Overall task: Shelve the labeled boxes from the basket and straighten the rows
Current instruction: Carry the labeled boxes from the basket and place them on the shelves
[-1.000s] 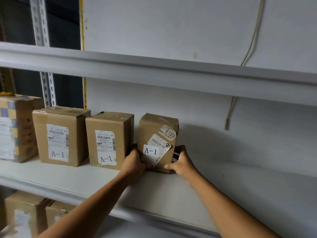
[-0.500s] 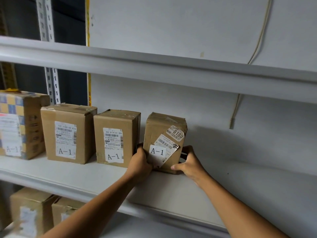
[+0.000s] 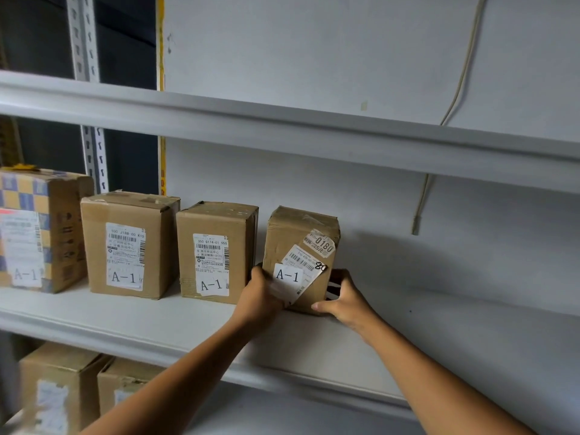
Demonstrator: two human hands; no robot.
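The left hand point(image 3: 262, 296) presses its curled fingers against the lower left side of a small brown box point(image 3: 299, 243), and the right hand point(image 3: 343, 298) clasps the lower right corner of the same box, thumb along the bottom front edge and fingers wrapped round the far side. Both hands grip the box between them. It stands on the middle shelf point(image 3: 188, 324), its bottom resting on the board, turned a little so that its front faces slightly left. A white "A-1" label point(image 3: 288, 275) sits on its front, overlapping a crooked barcode sticker.

Just left of it, with a narrow gap, stands a second box point(image 3: 216, 251) marked "A-1", then a third box point(image 3: 127, 243) with the same mark, then a checkered box point(image 3: 37, 229) at the left edge. These three stand in a row along the shelf. To the right of the held box the shelf is bare. An upper shelf point(image 3: 282, 127) runs above, and a thin cord point(image 3: 455, 98) hangs down the wall on the right. On the lower shelf, at far left, two more boxes point(image 3: 62, 387) show.
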